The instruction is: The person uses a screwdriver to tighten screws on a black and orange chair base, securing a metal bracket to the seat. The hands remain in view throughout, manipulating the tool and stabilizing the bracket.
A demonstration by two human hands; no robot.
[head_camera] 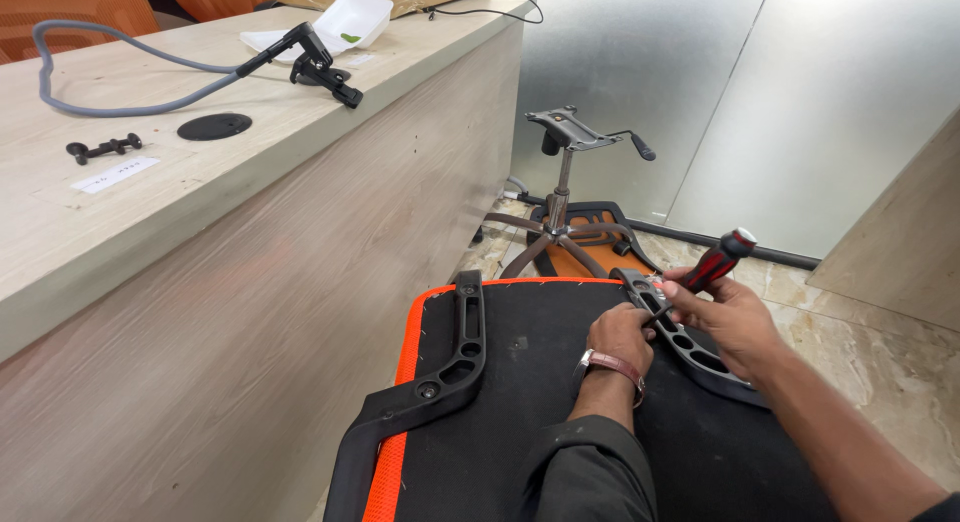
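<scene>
The right hand (735, 317) is closed around the red-and-black handle of a screwdriver (712, 267), whose shaft slants down and toward the left hand (620, 334). That hand is curled at the tip, fingers pinched there as if steadying the tip or a screw; what it pinches is hidden. Both work on the black armrest bracket (690, 347) lying under the right hand on the upturned seat (520, 382), black with an orange edge.

The step in hand looks like driving a fastener into this bracket. The next move would call for keeping the tool seated while it turns.

Both forearms reach forward, the left wrist wearing a watch. Left of the left hand lies the second bracket (450, 367); beyond the hands stands the chair base (560, 222).
</scene>
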